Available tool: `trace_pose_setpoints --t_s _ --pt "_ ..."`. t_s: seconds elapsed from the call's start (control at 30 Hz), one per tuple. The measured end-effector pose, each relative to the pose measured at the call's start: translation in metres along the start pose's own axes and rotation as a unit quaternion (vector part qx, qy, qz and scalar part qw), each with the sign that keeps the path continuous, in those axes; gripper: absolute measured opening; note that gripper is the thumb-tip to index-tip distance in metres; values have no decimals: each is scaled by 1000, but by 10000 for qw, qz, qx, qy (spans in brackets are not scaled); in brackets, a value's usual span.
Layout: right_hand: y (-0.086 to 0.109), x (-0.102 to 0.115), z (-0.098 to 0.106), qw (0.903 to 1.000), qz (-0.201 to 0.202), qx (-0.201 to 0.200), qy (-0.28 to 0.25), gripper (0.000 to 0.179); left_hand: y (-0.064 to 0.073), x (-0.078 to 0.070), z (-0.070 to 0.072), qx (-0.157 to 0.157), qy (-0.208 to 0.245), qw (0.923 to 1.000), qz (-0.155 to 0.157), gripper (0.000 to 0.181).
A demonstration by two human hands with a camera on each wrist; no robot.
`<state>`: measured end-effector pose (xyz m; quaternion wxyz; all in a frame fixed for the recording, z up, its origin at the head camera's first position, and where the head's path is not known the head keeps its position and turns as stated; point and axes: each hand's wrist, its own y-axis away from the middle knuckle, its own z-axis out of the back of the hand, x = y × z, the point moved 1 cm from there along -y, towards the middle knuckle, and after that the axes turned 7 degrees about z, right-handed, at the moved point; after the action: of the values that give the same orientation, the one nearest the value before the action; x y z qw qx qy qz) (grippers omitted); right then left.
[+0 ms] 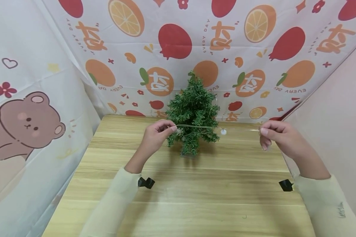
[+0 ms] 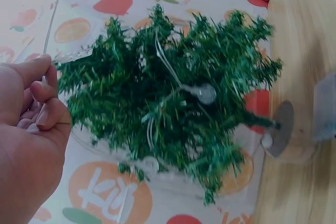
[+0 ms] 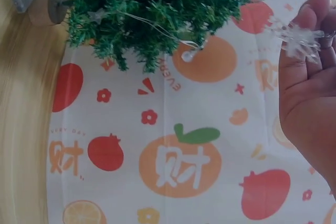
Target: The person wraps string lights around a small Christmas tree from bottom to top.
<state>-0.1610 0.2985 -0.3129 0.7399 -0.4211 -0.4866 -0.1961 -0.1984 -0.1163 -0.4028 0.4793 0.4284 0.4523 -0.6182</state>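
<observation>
Stretched level across the front of a small green artificial Christmas tree (image 1: pixel 192 108) is a thin clear string-light wire (image 1: pixel 198 126). My left hand (image 1: pixel 157 135) pinches it between thumb and forefinger, at the tree's left side. Out to the right of the tree, my right hand (image 1: pixel 281 135) pinches the wire's other end. A small white bulb (image 1: pixel 223 132) hangs from the span between them. In the right wrist view a clear snowflake light (image 3: pixel 300 40) sits against the right fingers. More wire with a round clear bulb (image 2: pixel 203 93) lies over the branches in the left wrist view.
The tree stands on a round base (image 2: pixel 284 127) near the back of the wooden table (image 1: pixel 195 194). A small translucent box (image 2: pixel 325 108) is beside that base. Fruit-printed cloth (image 1: pixel 178 42) hangs close behind, and a bear-printed cloth (image 1: pixel 17 75) hangs at the left.
</observation>
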Motion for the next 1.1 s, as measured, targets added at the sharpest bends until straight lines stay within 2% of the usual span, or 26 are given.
trace_pose_setpoints --t_s 0.1,0.23,0.47,0.73,0.97,1.1 --pt "3 3 5 9976 416 -211 -504 29 -7 -5 -11 49 132 9997 -194 17" --pt "8 9 15 9893 862 -442 -1088 31 -14 -13 -28 171 272 9988 -363 17" --pt "16 18 30 9686 1477 -758 -1853 28 -27 -28 -61 296 518 9969 -517 16" --pt "23 20 33 9664 1515 -961 -1839 29 -37 -42 -87 304 644 9954 -648 15" --pt "26 20 36 9646 1525 -980 -1916 30 -45 -49 -102 398 369 9984 -173 19" --pt "26 20 35 9645 1491 -1067 -1900 31 -48 -53 -107 438 162 9988 -124 22"
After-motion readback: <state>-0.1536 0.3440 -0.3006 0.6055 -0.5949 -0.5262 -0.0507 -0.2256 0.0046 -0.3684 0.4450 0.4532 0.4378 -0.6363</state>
